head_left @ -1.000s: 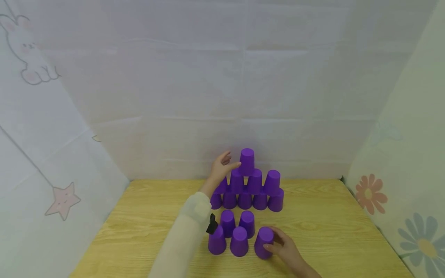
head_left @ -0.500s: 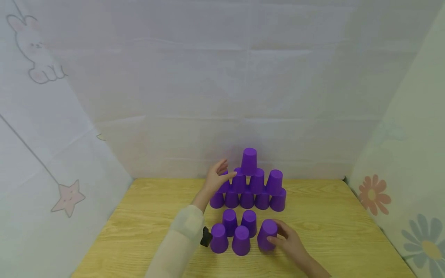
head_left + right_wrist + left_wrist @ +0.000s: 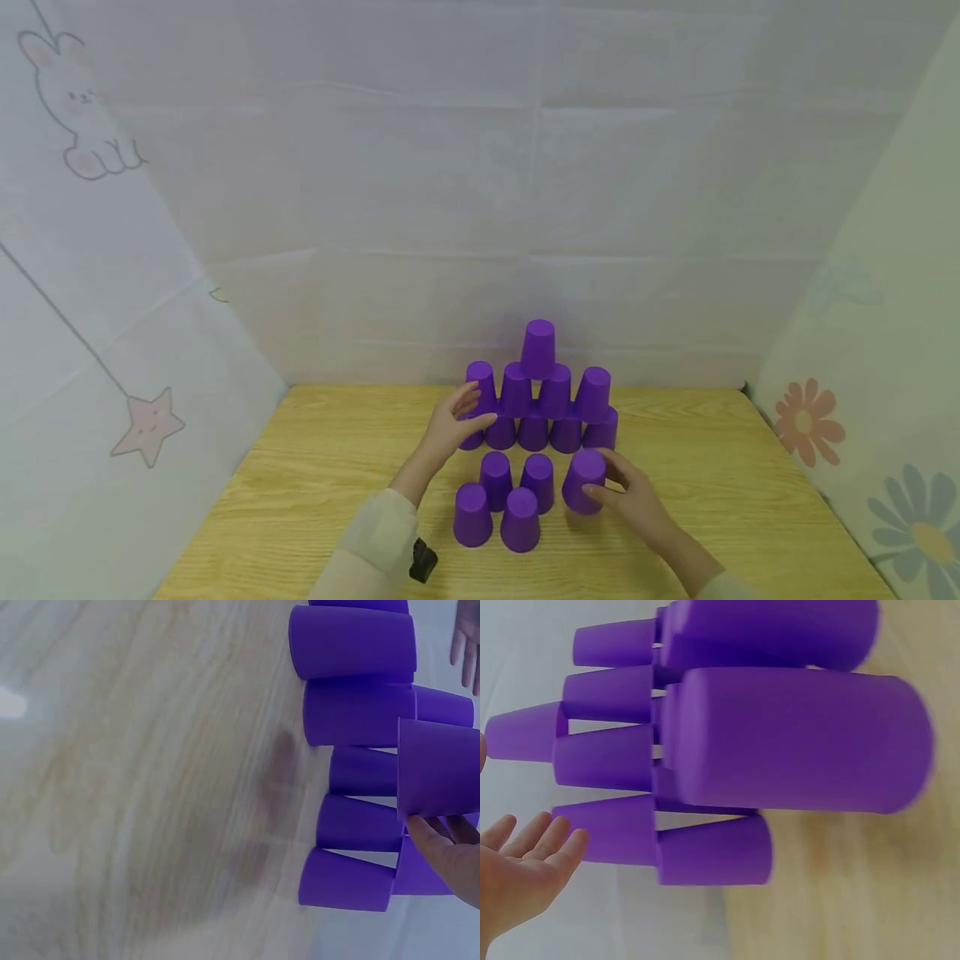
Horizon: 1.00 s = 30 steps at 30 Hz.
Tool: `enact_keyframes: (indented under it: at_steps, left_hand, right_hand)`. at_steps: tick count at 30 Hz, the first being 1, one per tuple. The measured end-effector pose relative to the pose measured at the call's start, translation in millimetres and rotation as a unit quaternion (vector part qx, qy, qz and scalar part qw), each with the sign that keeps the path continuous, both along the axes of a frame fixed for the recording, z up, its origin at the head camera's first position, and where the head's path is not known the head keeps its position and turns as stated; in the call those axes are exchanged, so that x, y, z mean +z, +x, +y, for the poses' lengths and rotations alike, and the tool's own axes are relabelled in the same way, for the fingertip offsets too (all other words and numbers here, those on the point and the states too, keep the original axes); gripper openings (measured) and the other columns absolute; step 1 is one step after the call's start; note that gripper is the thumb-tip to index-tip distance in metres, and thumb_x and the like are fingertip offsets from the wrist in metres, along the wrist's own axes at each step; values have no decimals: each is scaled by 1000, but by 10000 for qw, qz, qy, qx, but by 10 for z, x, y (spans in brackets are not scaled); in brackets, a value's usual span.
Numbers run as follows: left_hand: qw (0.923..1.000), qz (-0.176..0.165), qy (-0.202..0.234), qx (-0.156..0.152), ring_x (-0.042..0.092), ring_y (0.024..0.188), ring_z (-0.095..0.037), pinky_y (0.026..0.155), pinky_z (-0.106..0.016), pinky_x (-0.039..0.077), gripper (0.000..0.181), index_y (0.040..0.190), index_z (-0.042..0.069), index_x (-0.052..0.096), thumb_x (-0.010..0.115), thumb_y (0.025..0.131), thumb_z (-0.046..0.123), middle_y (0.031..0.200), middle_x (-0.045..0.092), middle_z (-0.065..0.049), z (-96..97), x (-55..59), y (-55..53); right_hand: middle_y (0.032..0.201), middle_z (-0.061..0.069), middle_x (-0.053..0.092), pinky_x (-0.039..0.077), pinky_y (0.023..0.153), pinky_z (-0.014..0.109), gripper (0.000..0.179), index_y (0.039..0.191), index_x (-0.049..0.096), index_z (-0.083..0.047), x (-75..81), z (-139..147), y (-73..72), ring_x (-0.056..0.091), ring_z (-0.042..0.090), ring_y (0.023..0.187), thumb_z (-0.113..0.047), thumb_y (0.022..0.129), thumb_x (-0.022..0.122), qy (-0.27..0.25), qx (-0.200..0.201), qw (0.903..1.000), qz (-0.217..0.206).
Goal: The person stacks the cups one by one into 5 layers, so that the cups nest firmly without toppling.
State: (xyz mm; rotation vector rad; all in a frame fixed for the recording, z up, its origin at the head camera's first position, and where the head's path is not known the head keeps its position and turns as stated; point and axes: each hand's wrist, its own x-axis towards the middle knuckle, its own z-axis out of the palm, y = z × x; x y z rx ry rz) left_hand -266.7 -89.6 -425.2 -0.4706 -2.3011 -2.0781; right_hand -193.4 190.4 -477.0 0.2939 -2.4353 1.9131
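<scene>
My right hand (image 3: 633,500) grips an upside-down purple cup (image 3: 583,482) by its side, thumb at the front. In the right wrist view that cup (image 3: 439,769) hangs clear of the table, above its shadow. My left hand (image 3: 448,429), fingers extended and holding nothing, is beside the left end of a cup pyramid, overlapping its lower-left cups. The pyramid has a bottom row of several cups (image 3: 532,433), a second row of several cups (image 3: 555,392), and a single top cup (image 3: 538,348) bridging the two middle ones.
Several more upside-down cups stand in front of the pyramid: two nearer ones (image 3: 521,521) and two just behind (image 3: 495,481). The wooden table (image 3: 300,483) meets a pale cloth backdrop (image 3: 405,317) at the back. A black clip (image 3: 423,560) shows at the left sleeve.
The right hand has lifted its cup off the table and moved it forward, toward the pyramid. The left hand has drawn back and down from beside the top cup.
</scene>
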Motion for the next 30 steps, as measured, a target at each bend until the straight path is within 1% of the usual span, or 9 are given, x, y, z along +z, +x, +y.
enact_keyframes:
  at_steps: [5,11,14,17,21,23,26,28,30]
  left_hand:
    - [9999,-32,-29,138,34,115,-38,94,-48,27,65,128,-6,34,68,74,11,125,38,-26,-77,-71,199]
    - [9996,57,-220,181,35,115,-36,93,-52,27,65,129,-2,35,68,75,13,127,39,-21,-149,-372,252]
    - [9993,116,-316,165,36,115,-35,91,-53,28,64,129,-1,36,67,75,15,127,40,-20,-170,-478,296]
    - [9994,155,-252,153,36,114,-38,90,-55,28,63,128,-3,36,67,75,12,125,40,-22,-181,-477,386]
    - [9995,110,-256,158,35,113,-41,90,-56,27,62,126,-7,35,67,74,7,124,40,-25,-182,-389,540]
    - [9995,69,-301,118,34,113,-41,91,-55,27,63,127,-7,35,67,74,9,124,39,-25,-180,-375,596]
    - [9995,0,-301,20,32,114,-42,91,-55,25,65,127,-6,34,68,74,10,126,38,-25,-173,-391,656]
    - [9996,11,-291,-32,32,115,-42,91,-55,25,66,128,-5,34,68,73,11,126,37,-25,-168,-442,677]
    - [9994,122,-327,-61,33,113,-43,90,-56,27,66,127,-7,35,68,72,8,125,37,-27,-163,-495,691]
  right_hand:
    - [114,13,51,40,82,48,49,120,47,-9,100,45,-62,45,33,105,-13,76,66,116,84,9994,319]
    - [113,14,51,40,82,48,48,121,46,-7,158,84,-121,46,32,103,-13,77,65,234,136,9969,733]
    - [113,13,51,41,82,46,47,121,46,-7,179,105,-154,46,31,102,-13,78,64,285,120,9954,906]
    - [113,12,52,42,81,45,46,120,46,-7,206,121,-186,47,30,103,-14,78,64,340,92,9946,980]
    - [113,11,51,41,81,46,46,121,46,-9,242,136,-223,46,30,103,-17,79,64,422,87,9943,977]
    - [114,14,51,40,82,49,47,122,45,-6,330,114,-199,46,32,103,-14,79,63,453,78,9942,973]
    - [113,17,50,39,82,51,48,123,43,-3,433,104,-190,45,34,103,-11,79,62,468,45,9942,968]
    - [113,17,50,38,82,51,49,123,43,-2,475,106,-211,46,34,103,-10,79,62,514,7,9937,991]
    - [113,16,51,39,82,49,50,124,43,-4,450,133,-278,46,33,102,-15,79,63,558,-27,9935,997]
